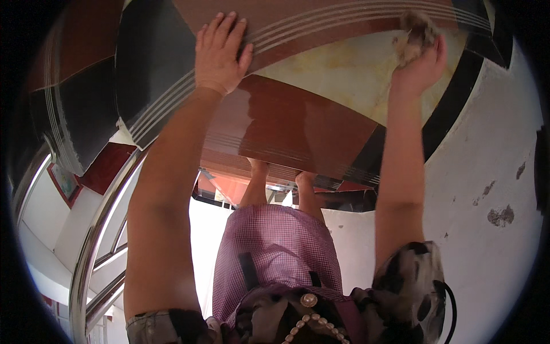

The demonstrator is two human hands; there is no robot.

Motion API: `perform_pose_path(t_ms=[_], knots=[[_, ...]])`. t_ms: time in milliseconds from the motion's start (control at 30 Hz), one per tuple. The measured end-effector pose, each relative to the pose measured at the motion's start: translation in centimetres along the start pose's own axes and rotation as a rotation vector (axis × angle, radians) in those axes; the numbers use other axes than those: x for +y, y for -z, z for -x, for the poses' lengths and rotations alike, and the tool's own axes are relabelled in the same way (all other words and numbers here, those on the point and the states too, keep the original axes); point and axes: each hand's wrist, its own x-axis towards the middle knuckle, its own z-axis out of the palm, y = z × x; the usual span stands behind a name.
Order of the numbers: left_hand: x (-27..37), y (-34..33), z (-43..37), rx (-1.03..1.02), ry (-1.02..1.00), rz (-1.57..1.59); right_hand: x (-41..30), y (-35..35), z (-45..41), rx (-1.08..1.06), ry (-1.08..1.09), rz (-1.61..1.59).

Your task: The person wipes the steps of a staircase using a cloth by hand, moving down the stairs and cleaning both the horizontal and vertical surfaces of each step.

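Observation:
My left hand [221,53] lies palm down on a reddish-brown stair tread [296,15], its fingers slightly apart and nothing in it. The palm rests close to the pale grooved lines [309,28] along the tread's edge. To the right, my right hand [421,71] grips a bunched, dirty-looking beige and brown rag [414,36]. This cloth is at the right part of the same grooved edge, over a cream marbled panel [335,71]. Some of the fingers are hidden by the rag and the hand itself.
Another glossy brown tread [300,124] lies nearer my bare legs [258,176]. Stainless-steel handrails [96,228] run along the left. A white wall [481,172] with flaked patches borders the stairs on the right, beside black tile trim [451,101].

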Motion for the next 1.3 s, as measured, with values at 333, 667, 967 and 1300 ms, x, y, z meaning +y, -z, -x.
perform_pose_path(t_ms=[333, 667, 967, 1300], knots=[[0.2, 0.1, 0.2, 0.043, 0.059, 0.253, 4.1, -11.0, 1.9, -0.456, 1.038, 1.499], [-1.6, 1.8, 2.9, 0.146, 0.321, 0.311, 6.9, -9.3, 3.0, -0.582, 0.852, 1.587], [-2.3, 1.9, 2.1, -0.038, 0.499, -0.018, 6.3, -9.4, 2.7, -0.597, 0.702, 1.537], [-2.4, 2.5, 2.3, -0.033, 0.507, 0.006, 6.1, -8.6, 3.0, -0.713, 0.537, 1.575]])
